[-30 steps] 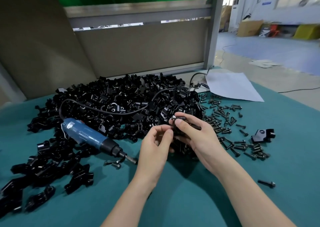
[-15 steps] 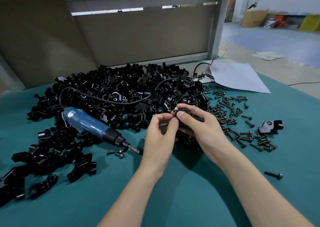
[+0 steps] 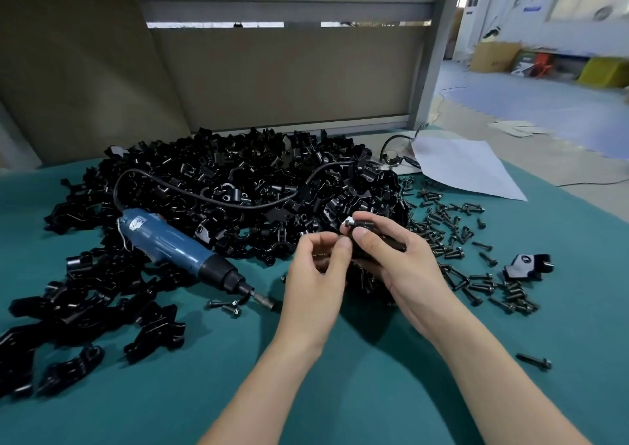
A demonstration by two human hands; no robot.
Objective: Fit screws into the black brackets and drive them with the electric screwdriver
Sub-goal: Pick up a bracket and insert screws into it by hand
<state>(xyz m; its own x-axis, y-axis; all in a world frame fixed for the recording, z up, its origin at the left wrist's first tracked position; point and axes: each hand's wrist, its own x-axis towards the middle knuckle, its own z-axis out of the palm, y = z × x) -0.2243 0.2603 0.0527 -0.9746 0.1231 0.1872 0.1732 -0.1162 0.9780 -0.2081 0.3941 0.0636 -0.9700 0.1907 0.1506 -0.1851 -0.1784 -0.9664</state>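
Note:
A big heap of black brackets (image 3: 238,186) covers the back of the teal table (image 3: 374,393). My right hand (image 3: 398,261) grips a black bracket (image 3: 391,242) with a screw (image 3: 355,222) standing at its top, held above the table's middle. My left hand (image 3: 320,274) is beside it, thumb and forefinger pinched at the bracket's left edge; what they hold is hidden. The blue electric screwdriver (image 3: 177,247) lies on the table left of my hands, bit pointing right. Loose screws (image 3: 452,237) lie scattered to the right.
More brackets (image 3: 85,308) spread along the left front. A single bracket (image 3: 527,267) and a stray screw (image 3: 534,363) lie at the right. The screwdriver's black cord (image 3: 218,199) loops over the heap. A white sheet (image 3: 466,169) lies at the back right, a partition wall (image 3: 272,80) behind.
Both hands stay together on the bracket, shifting only slightly. My left fingers have dropped a little below the screw head. The view has moved a bit.

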